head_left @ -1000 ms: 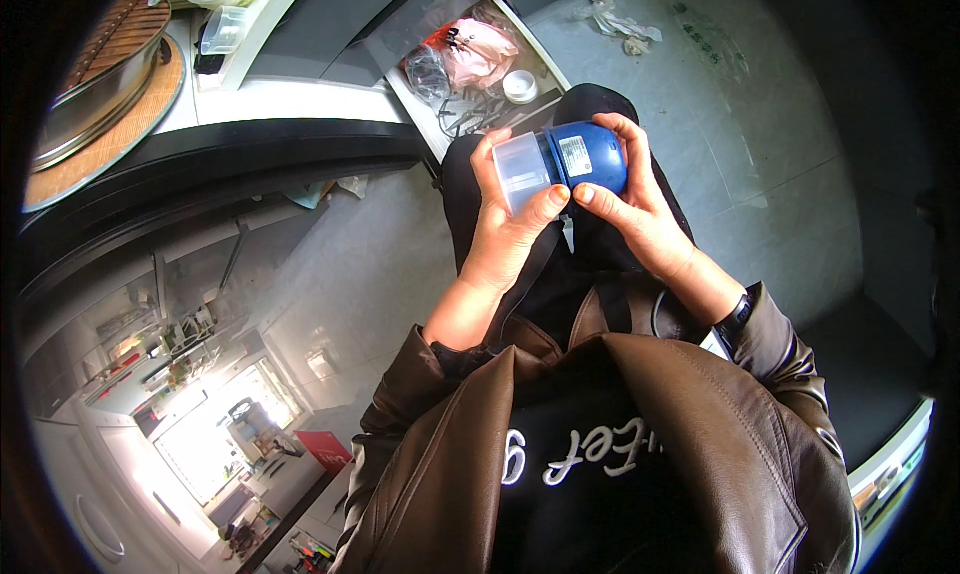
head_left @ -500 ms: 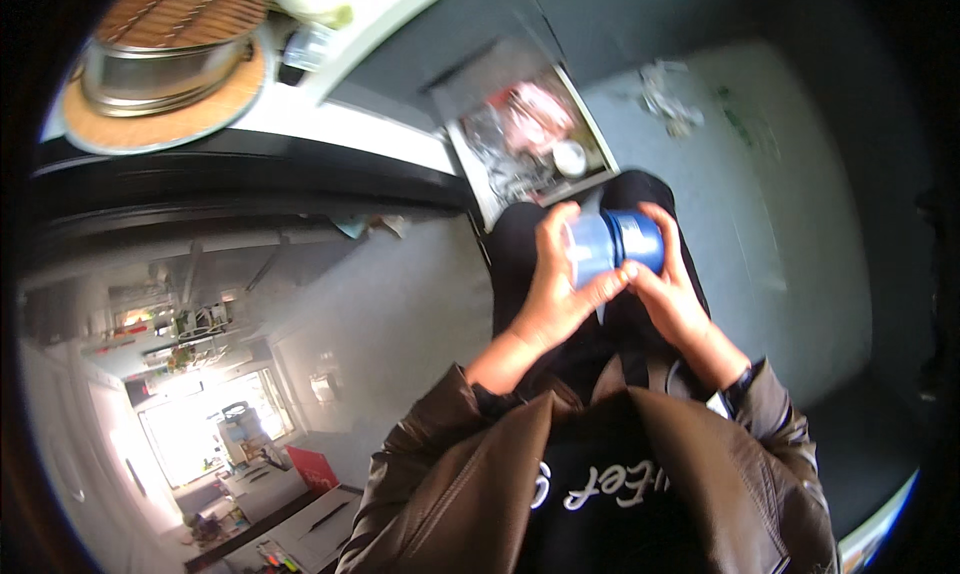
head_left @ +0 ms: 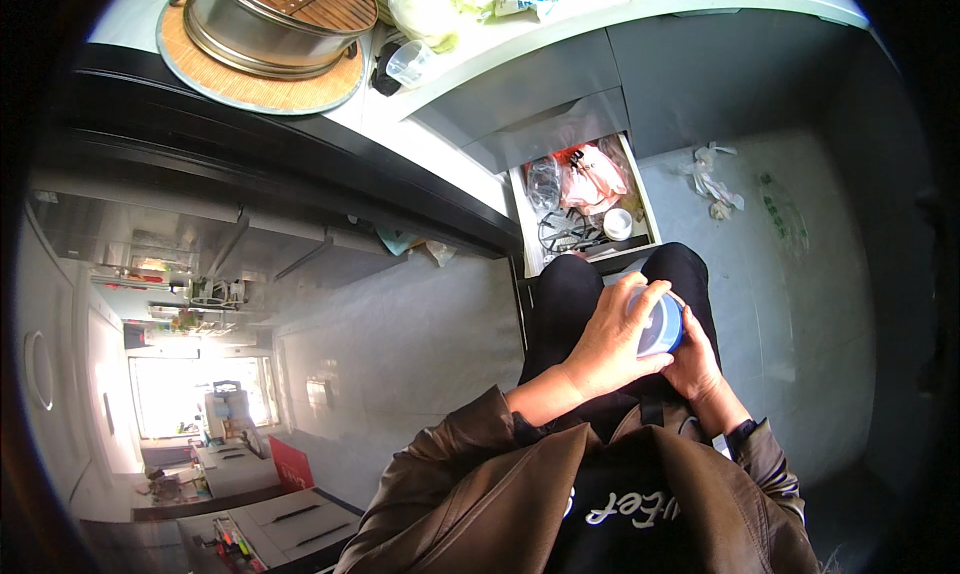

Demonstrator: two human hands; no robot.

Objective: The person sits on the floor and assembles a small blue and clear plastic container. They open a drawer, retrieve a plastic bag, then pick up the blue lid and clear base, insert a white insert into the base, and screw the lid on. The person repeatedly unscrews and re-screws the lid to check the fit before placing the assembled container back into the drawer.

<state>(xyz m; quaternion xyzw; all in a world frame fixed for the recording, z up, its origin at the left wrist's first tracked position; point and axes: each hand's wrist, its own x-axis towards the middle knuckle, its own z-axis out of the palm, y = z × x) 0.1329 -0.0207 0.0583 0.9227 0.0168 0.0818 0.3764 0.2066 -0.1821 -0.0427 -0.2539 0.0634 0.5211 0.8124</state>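
Above my lap I hold a round blue container with a translucent, cup-like end (head_left: 660,332). Its pale end is tilted up toward me. My left hand (head_left: 612,336) is closed around the translucent part, fingers over its top edge. My right hand (head_left: 697,361) grips the blue part from the right and below, and some of its fingers are hidden behind it. Just beyond my knees, a pulled-out drawer (head_left: 644,189) holds a pink plastic bag (head_left: 592,179), clear plastic, dark wire-like items and a small white tub (head_left: 618,224).
A steamer pot (head_left: 270,36) stands on a round woven mat (head_left: 200,69) on the counter at the upper left. Beside it are a clear plastic cup (head_left: 410,64) and bagged greens (head_left: 425,9). Crumpled plastic (head_left: 712,182) lies on the floor right of the drawer.
The container has turned from lying sideways to having its translucent end facing up. My left hand has shifted over that end, my right lower on the blue part. The whole view has shifted.
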